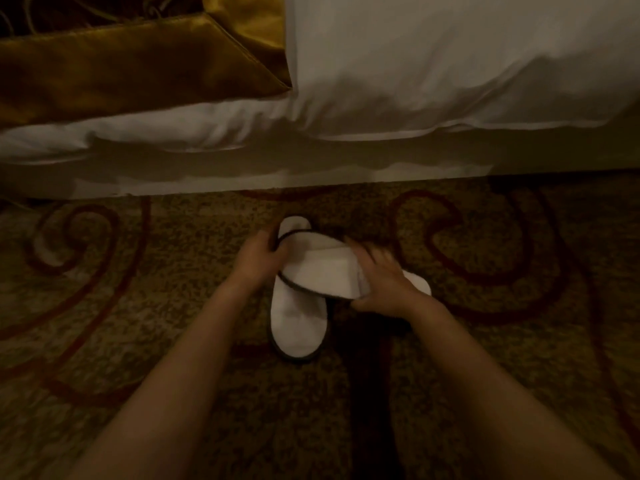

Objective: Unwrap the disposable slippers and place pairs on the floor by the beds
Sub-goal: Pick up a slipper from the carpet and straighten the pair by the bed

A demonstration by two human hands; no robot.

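Note:
Two white disposable slippers with dark trim are in front of the bed. One slipper (298, 327) lies flat on the carpet, its length running toward the bed. The second slipper (322, 271) lies crosswise over it, tilted, held between both hands. My left hand (258, 258) grips its left end near the dark edge. My right hand (384, 282) is blurred and grips the right end, covering part of it. No wrapper is visible.
The bed (433, 64) with white bedding fills the top of the view, its skirt (242, 174) meeting the floor just beyond the slippers. A gold bed runner (121, 71) lies at top left. Patterned carpet (138, 306) with red swirls surrounds the slippers.

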